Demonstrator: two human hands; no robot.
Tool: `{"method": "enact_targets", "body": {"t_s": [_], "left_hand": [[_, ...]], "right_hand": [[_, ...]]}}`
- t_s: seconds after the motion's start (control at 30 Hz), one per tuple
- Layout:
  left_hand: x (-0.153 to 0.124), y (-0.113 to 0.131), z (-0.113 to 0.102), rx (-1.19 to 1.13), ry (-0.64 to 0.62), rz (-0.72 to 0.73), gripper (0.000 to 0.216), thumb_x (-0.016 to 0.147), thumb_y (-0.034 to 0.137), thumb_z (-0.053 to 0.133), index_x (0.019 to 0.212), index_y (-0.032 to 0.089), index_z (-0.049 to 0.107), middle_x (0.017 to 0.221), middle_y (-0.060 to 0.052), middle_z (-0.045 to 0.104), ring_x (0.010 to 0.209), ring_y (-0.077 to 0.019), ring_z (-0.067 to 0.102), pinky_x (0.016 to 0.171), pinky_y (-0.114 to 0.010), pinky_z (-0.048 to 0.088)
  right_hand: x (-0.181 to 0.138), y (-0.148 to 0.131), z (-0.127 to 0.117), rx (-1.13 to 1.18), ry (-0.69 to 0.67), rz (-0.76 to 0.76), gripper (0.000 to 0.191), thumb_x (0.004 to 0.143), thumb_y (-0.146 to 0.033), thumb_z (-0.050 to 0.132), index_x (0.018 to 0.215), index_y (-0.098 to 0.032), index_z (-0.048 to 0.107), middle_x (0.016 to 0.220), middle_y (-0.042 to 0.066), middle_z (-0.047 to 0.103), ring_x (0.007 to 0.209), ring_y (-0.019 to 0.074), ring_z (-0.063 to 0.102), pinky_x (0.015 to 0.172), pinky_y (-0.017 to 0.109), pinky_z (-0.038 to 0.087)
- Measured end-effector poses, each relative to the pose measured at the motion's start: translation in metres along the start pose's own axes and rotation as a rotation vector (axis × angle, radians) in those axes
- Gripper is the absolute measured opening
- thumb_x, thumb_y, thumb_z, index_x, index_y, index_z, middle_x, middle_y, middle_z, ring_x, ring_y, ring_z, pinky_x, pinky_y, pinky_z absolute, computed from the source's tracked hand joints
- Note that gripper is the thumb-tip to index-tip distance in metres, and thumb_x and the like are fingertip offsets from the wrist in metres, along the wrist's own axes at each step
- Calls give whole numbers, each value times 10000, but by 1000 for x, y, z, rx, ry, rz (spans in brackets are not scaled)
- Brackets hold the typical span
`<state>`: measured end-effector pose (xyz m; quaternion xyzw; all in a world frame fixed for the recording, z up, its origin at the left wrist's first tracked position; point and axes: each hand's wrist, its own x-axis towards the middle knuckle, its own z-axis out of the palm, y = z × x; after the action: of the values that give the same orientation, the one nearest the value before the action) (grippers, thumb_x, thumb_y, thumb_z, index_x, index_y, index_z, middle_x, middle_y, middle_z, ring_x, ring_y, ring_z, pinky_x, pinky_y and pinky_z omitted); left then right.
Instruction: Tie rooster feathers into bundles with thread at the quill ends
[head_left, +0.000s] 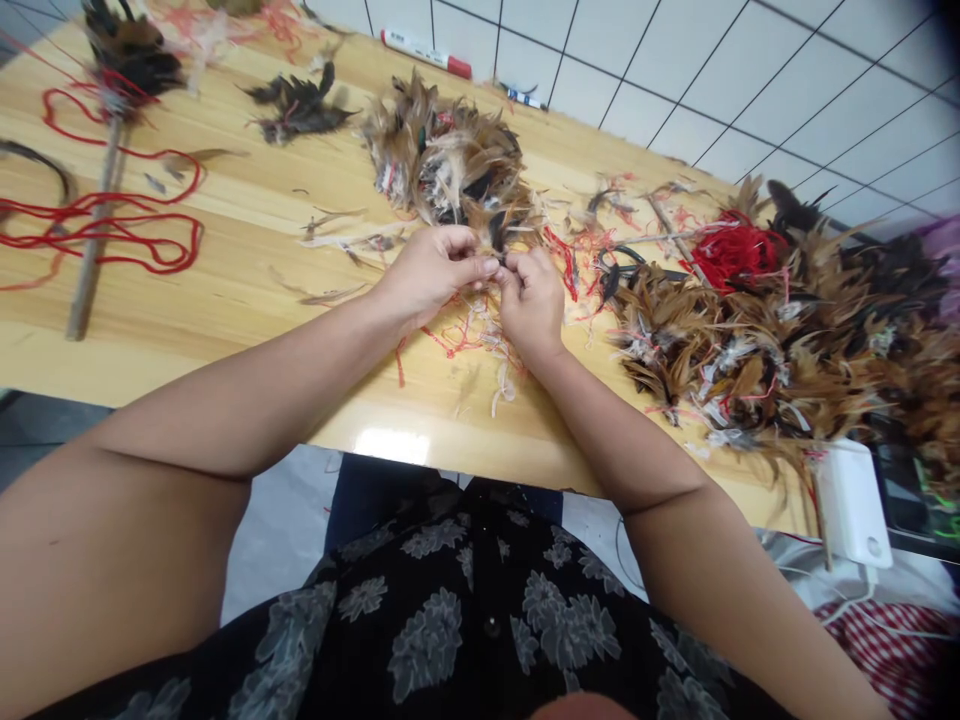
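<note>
- Your feather bundle was brown, tan and black.
- Your table was pale yellow wood; the cord on it was red.
- Your shirt was black with grey flowers.

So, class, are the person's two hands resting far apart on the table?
No, the left hand and right hand meet fingertip to fingertip.
</note>
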<state>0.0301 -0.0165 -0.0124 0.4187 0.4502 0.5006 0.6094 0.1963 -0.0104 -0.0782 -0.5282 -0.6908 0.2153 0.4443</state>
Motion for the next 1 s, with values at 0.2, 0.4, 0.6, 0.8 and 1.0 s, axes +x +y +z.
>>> {"method": "enact_targets", "body": {"t_s": [0.2, 0.4, 0.6, 0.8, 1.0], "left_hand": [[5, -10, -3, -32, -34, 54, 300, 834, 42, 1031, 776, 206, 787, 757, 21, 739, 728, -134, 622, 730, -277, 515], [7, -10, -10, -117, -77, 72, 324, 843, 197, 1098, 795, 240, 780, 760, 25, 725, 741, -139, 581, 737, -297, 487], [12, 6, -25, -115, -150, 18, 474, 744, 384, 1182, 721, 248, 728, 710, 28, 663, 717, -119, 509, 719, -321, 418], [8, 9, -22, -33, -168, 37, 507, 518, 478, 1213, 664, 285, 767, 707, 2, 684, 739, -159, 487, 721, -356, 375], [14, -7, -23, 8, -168, 64, 432, 682, 415, 1162, 690, 274, 754, 698, 2, 671, 687, -153, 470, 676, -350, 353]], "right_hand": [[-8, -6, 1, -102, 4, -25, 439, 1205, -601, 518, 1030, -257, 725, 1111, 102, 664, 1130, 273, 661, 1076, 432, 621], [-6, -5, 2, -71, -56, -65, 476, 1193, -673, 556, 1043, -266, 753, 1076, 95, 700, 1134, 273, 695, 1059, 415, 616], [7, -2, -12, 105, -23, -8, 501, 1156, -721, 634, 1106, -258, 821, 1110, 85, 764, 1076, 248, 703, 1092, 449, 618], [12, -9, -16, 160, -57, 18, 524, 1090, -758, 736, 987, -251, 825, 944, 44, 731, 984, 227, 673, 1041, 433, 605], [9, -19, -13, 142, -168, 34, 547, 989, -773, 868, 881, -241, 802, 818, 7, 630, 904, 203, 627, 947, 383, 560]]}}
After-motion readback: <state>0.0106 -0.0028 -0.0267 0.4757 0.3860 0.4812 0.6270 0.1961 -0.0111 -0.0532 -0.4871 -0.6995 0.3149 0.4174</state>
